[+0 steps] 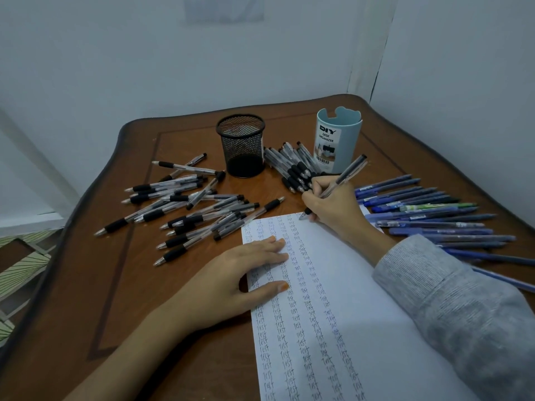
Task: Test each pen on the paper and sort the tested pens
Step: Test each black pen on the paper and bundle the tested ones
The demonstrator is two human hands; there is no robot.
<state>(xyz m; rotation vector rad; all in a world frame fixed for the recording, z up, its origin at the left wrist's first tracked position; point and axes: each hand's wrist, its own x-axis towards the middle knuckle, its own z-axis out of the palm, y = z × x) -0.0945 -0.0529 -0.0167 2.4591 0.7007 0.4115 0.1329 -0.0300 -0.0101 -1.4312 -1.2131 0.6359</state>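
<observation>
Head view: your R hand (pixel 333 206) grips a clear pen (pixel 337 185), fingers curled round the barrel. Its tip is down on the far edge of the paper (pixel 362 285), just right of the written columns. Your L hand (pixel 240 273) lies flat w/ fingers straight and close together, pressing the paper's left edge, palm on the wooden table (pixel 130 285). The paper sits front-centre, its left part filled w/ columns of "test". A loose pile of black-grip pens (pixel 188 209) lies left of the paper. A tighter bunch of pens (pixel 292 166) lies between the black mesh cup (pixel 241 146) and the pale-blue organizer (pixel 337 140), just behind your R hand. Blue pens (pixel 428 218), one green among them, lie right of the paper. A grey sleeve (pixel 448 293) covers your R forearm.
</observation>
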